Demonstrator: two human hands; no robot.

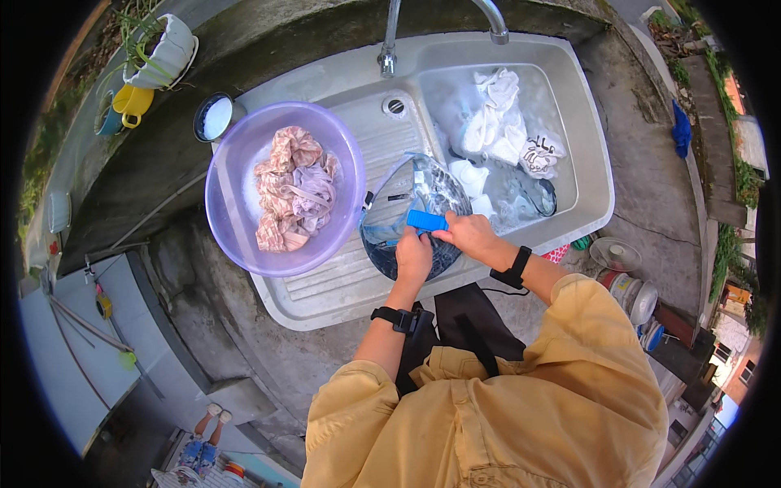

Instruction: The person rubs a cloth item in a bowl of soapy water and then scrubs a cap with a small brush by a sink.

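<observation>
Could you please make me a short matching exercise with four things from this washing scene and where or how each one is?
1. blue brush-like object
2. purple basin
3. white laundry
4. yellow cup

A. beside a white flowerpot
B. in the sink's right bowl
C. gripped by the right hand
D. holding pink patterned cloth

Pairs: 1-C, 2-D, 3-B, 4-A

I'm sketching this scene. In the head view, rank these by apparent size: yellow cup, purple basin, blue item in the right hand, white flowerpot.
1. Purple basin
2. White flowerpot
3. Yellow cup
4. Blue item, by its visible part; some is covered
</observation>
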